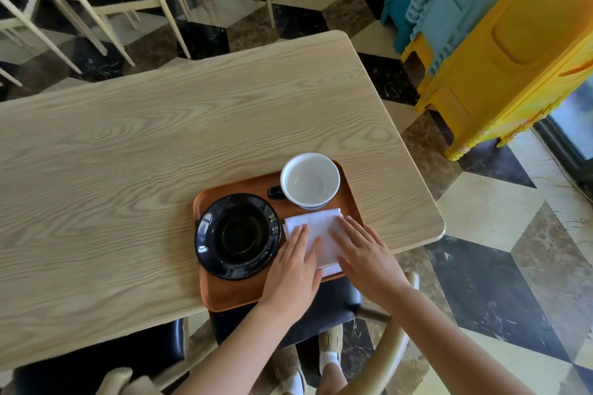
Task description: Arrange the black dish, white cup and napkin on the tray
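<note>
Both hands cover much of the napkin [316, 228]: only its far edge, a strip down the middle and a sliver at its near right corner show, so its full outline cannot be traced. The near edge of the tray [231, 293] is partly hidden under the left hand [293, 269] and wrist. The white cup [310, 179] hides the tray's far right corner, and its dark handle (pointing left) is only partly visible.

The napkin is white, folded flat, and lies on the right half of the brown tray, just in front of the cup and just beside the black dish [238, 236]. The dish is glossy, round, with a sunken centre ring, and sits on the tray's left half, its left rim overhanging the tray edge. The cup is empty, white inside.

The left hand and the right hand [364, 253] lie flat, fingers spread, palms down on the napkin, side by side, gripping nothing. The tray sits near the right end of the pale wooden counter [160, 138].
</note>
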Demonstrator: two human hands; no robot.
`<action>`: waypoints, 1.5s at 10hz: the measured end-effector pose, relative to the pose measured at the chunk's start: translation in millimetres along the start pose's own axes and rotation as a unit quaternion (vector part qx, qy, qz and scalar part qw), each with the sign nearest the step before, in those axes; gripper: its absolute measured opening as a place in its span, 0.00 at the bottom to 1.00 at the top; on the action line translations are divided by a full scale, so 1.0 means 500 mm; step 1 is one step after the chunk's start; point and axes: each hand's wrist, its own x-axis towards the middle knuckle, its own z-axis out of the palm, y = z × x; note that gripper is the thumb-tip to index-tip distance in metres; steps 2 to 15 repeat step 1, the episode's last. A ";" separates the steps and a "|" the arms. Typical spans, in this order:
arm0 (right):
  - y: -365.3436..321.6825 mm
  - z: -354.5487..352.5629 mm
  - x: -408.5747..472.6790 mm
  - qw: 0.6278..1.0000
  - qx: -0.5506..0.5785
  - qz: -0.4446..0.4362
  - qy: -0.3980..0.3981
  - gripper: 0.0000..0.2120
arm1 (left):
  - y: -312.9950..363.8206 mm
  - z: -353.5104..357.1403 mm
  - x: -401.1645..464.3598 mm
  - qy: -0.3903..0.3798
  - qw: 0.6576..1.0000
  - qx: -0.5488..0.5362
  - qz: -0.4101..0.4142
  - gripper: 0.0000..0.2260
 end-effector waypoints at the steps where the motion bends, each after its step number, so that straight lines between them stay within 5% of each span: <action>1: -0.006 -0.051 0.016 0.999 0.026 0.014 -0.012 0.23 | 0.011 -0.056 -0.001 -0.032 0.999 -0.005 -0.004 0.24; 15: -0.006 -0.051 0.016 0.999 0.026 0.014 -0.012 0.23 | 0.011 -0.056 -0.001 -0.032 0.999 -0.005 -0.004 0.24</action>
